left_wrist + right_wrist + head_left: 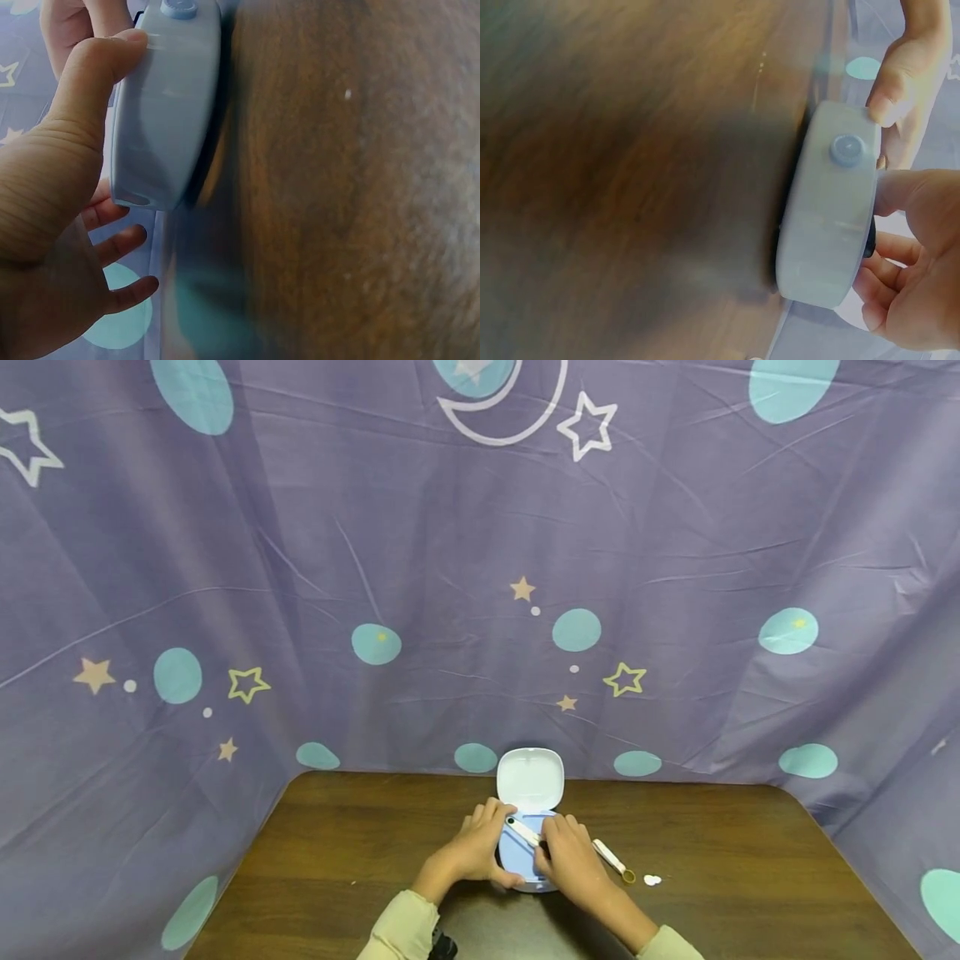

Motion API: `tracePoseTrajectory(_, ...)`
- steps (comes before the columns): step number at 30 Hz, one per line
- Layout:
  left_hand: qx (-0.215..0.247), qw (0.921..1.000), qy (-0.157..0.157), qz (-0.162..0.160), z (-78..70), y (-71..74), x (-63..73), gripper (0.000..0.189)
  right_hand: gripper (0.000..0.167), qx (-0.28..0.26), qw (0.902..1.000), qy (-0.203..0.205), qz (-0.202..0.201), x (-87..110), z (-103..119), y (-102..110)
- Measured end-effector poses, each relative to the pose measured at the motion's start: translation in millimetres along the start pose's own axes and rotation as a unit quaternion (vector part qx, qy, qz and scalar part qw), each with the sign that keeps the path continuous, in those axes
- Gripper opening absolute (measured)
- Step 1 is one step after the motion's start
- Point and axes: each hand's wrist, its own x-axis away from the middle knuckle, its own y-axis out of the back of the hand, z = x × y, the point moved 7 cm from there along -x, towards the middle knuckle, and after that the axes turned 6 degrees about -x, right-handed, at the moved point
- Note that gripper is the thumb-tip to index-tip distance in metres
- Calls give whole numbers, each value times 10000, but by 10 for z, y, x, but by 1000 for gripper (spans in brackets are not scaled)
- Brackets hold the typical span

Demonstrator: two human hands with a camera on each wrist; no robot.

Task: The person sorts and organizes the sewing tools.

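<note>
A light blue case (pixel 517 862) sits on the table with its white lid (pixel 530 779) standing up behind it. My left hand (pixel 474 846) holds the case from the left, thumb (pixel 112 52) on the front rim and fingers toward the back. Across the inside of the case slants a white-handled utensil (pixel 522 831), a dark spot at its far end. My right hand (pixel 573 862) reaches over the case from the right, fingers curled at the utensil's near end. A black part (pixel 870 238) shows beside those fingers. A round button (pixel 847 150) marks the case's front.
To the right of the case lies a white-handled spoon (pixel 609 857) with a gold bowl. Small white pieces (pixel 652 880) rest just past it on the brown wooden table (pixel 360 860). A purple patterned curtain (pixel 450 552) hangs behind and at both sides.
</note>
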Motion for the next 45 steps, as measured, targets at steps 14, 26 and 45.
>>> tracePoseTrajectory(14, -655, 9970, -124, 400, -126, 80, -141, 104, 25, -541, 9900, -1027, 798, 30, -247, -11)
tracePoseTrajectory(26, -402, 9981, -154, 433, -149, 76, -122, 106, 23, -656, 9888, -1101, 762, 93, -257, -7)
tracePoseTrajectory(45, -198, 9987, 54, 471, -38, 135, -25, 109, 27, -183, 9963, -489, 680, 11, -109, -73)
